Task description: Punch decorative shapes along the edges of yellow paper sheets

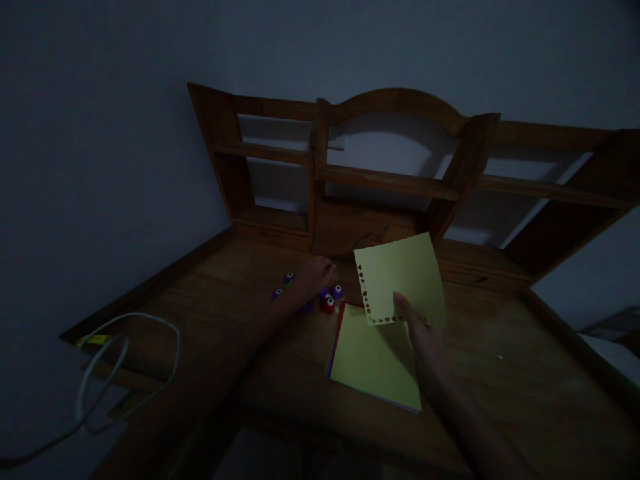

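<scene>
Mid-frame, the left hand point(315, 275) bends by half-hidden toys point(328, 305), its grip too dark to tell. Right of middle, the right hand point(424, 337) pinches 1 yellow paper point(400, 273).

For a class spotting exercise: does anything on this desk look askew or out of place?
The paper stack is uneven, red paper showing at its left edge. A pale speck, too small to identify, lies on the desk at right. Holes edging the held sheet look deliberate.
</scene>
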A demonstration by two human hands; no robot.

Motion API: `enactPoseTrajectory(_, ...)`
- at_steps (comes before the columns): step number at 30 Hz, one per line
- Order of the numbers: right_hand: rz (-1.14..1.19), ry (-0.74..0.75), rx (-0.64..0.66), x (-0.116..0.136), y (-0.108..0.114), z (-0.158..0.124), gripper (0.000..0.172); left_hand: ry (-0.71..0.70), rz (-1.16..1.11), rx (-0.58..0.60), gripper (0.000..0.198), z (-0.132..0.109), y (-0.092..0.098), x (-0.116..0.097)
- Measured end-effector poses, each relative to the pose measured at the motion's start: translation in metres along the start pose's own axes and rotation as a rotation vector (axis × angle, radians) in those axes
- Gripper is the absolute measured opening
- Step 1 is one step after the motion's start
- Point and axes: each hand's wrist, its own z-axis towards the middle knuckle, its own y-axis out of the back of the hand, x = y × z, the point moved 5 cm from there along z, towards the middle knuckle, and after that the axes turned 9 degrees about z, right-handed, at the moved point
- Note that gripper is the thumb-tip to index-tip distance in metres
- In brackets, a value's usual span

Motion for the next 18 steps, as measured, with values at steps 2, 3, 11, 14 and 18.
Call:
enactPoseTrajectory(2,0.033,0.039,0.002,-0.005,0.001,0.004,0.070,-0.013,-0.017,-0.060,0.029,0.005,0.012,0.001)
enactPoseTrajectory(3,0.068,0.078,0.018,-0.006,0.000,0.007,0.070,-0.018,-0.020,-0.073,0.030,0.008,0.019,0.003)
enactPoseTrajectory(11,0.118,0.171,0.090,-0.020,0.001,0.022,0.063,0.031,0.079,0.057,0.037,-0.002,0.056,0.057)
enactPoseTrajectory(14,0.126,0.163,0.102,-0.022,0.001,0.026,0.060,0.028,0.116,0.103,0.038,-0.020,0.066,0.079)
enactPoseTrajectory(18,0.131,0.173,0.128,-0.023,0.001,0.031,0.059,0.117,0.103,0.153,0.038,-0.046,0.071,0.108)
